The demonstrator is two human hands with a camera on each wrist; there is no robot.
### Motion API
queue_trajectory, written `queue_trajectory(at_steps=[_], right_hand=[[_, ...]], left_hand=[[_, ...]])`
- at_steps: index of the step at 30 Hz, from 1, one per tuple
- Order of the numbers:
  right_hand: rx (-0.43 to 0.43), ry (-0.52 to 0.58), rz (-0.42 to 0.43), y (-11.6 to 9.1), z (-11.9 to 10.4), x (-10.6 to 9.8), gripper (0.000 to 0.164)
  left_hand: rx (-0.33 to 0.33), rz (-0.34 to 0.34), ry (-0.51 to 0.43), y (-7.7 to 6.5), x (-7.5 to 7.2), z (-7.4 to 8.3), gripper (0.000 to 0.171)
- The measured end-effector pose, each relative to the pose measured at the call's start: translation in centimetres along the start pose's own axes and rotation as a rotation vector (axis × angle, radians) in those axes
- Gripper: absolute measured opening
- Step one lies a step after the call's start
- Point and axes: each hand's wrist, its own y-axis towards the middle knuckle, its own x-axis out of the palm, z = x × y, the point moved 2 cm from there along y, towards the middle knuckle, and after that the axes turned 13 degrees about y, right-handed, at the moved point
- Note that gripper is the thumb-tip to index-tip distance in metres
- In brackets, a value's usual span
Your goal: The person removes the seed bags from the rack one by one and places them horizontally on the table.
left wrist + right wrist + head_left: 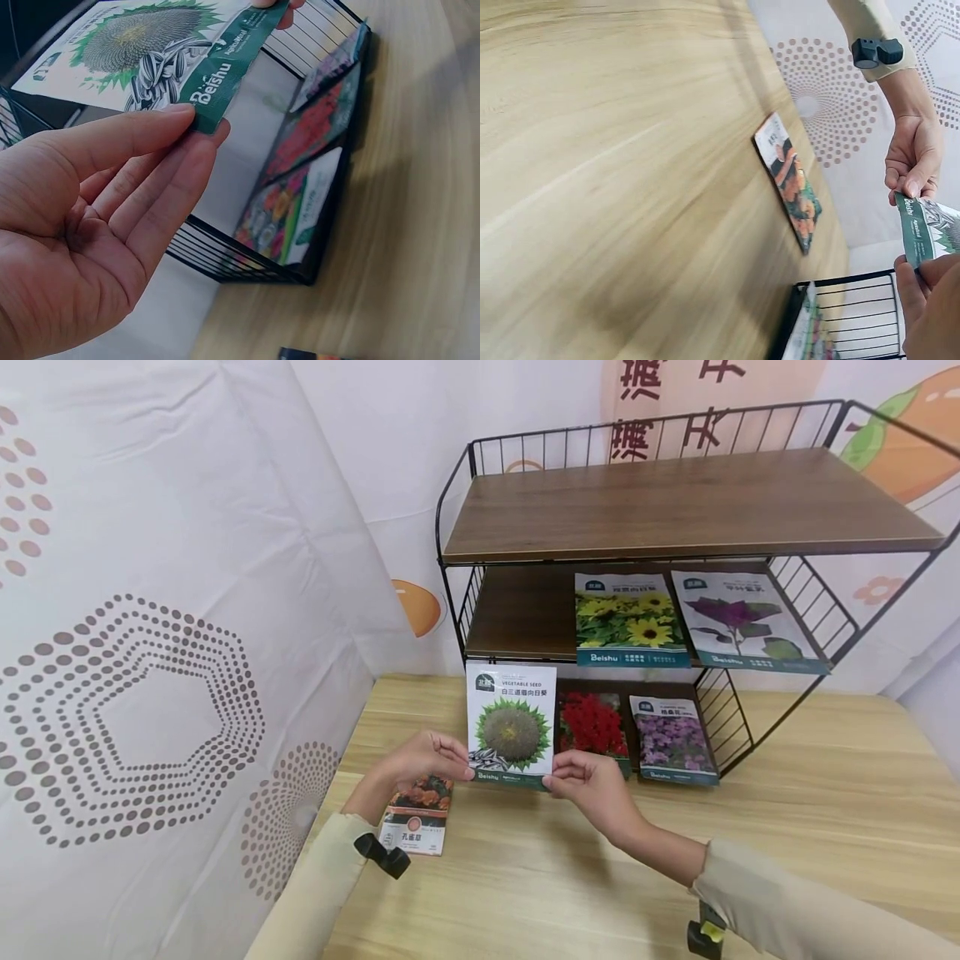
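A sunflower seed packet (pixel 513 722), white with a green band along its bottom, is held up in front of the shelf's lower left part. My left hand (pixel 431 757) pinches its bottom left corner between thumb and fingers. At the bottom right corner, my right hand (pixel 595 787) pinches it the same way. The left wrist view shows the left thumb lying on the packet's (pixel 150 52) printed face, with fingers behind. In the right wrist view both hands grip the green end. Below the left hand, a marigold-orange seed packet (pixel 417 818) lies on the table, partly covered by that hand.
A black wire rack with brown wooden shelves (pixel 675 510) stands at the back. Its middle shelf holds a yellow-flower packet (pixel 633 618) and a purple-flower packet (pixel 746 618). Lower down are red (pixel 592 722), violet (pixel 675 739) and mixed-colour (pixel 274 217) flower packets. A patterned curtain (pixel 187 568) hangs left.
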Motion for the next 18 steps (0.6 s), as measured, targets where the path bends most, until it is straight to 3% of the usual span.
queue_trajectory(at_steps=[9, 18], right_hand=[[0.066, 0.060, -0.029, -0.3, 2.1, 0.2, 0.023], [0.148, 0.073, -0.047, -0.9, 3.8, 0.9, 0.022]], left_hand=[[-0.047, -0.082, -0.068, 0.4, 1.2, -2.2, 0.013], [-0.167, -0.142, -0.081, 0.1, 2.0, -4.2, 0.009]])
